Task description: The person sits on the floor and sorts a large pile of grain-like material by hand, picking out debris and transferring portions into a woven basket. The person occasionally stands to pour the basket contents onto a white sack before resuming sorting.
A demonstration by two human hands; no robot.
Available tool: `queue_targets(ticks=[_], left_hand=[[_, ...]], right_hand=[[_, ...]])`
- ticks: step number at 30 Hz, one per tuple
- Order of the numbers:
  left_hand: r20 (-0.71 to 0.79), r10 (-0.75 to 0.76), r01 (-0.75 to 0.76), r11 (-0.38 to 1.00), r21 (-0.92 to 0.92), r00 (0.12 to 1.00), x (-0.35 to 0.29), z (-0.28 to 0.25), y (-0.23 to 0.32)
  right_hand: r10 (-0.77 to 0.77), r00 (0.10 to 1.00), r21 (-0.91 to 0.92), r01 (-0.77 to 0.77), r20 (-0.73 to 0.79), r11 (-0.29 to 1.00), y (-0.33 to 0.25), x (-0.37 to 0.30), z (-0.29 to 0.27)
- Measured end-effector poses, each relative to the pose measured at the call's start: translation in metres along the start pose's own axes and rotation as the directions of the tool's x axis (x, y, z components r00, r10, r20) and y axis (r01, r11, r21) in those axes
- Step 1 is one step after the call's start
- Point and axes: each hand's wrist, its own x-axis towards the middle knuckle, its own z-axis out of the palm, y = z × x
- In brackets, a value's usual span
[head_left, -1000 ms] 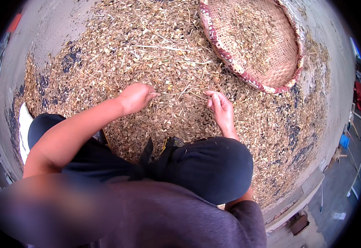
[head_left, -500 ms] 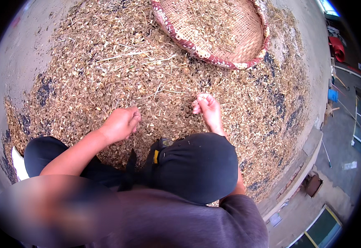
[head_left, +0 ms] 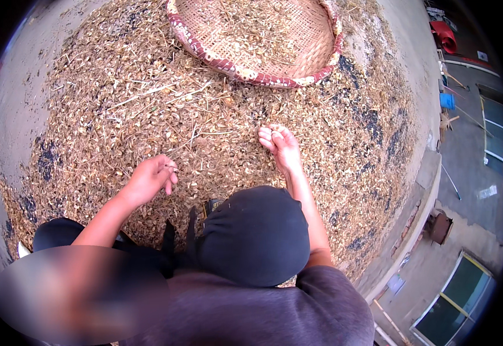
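Over a wide spread of dry, pale brown husks and pods (head_left: 217, 167), my left hand (head_left: 150, 180) hangs with its fingers loosely bent and slightly apart; nothing shows clearly in it. Further right and a little farther out, my right hand (head_left: 283, 145) is turned partly palm-up. Its fingers curl in toward the thumb, and whatever they hold, if anything, is too small to make out. Ahead lies a round woven basket tray (head_left: 315, 49), its rim wrapped in red and cream patterned cloth. Loose husks lie inside it, apart from both hands.
Long pale stalks (head_left: 147, 95) lie among the husks. My dark-clad knee (head_left: 257, 236) rises between my forearms. At the right runs a low concrete ledge (head_left: 418, 196), with a blue container (head_left: 447, 101), a red roll (head_left: 444, 36) and a rusty box (head_left: 437, 226) beyond.
My left hand has moved left and its fingers have loosened. My right hand has turned more palm-up, with more of its forearm showing. The basket tray sits farther left as the view has shifted.
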Motion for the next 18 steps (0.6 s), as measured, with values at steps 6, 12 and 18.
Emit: queue_targets(ticks=[6,12,18], left_hand=[[-0.044,0.008,-0.008,1.0,-0.005,0.999,-0.002,0.005,0.01],[-0.106,0.008,-0.011,1.0,-0.022,0.994,-0.002,0.005,-0.005],[-0.034,0.091,-0.08,0.965,0.25,0.995,0.003,0.006,-0.033]], right_hand=[[-0.034,0.999,-0.211,0.041,0.039,0.977,0.008,0.006,-0.014],[-0.243,0.969,-0.814,0.169,0.036,0.556,0.004,-0.007,-0.002],[-0.35,0.796,-0.675,0.604,0.493,0.424,0.001,-0.029,0.065]])
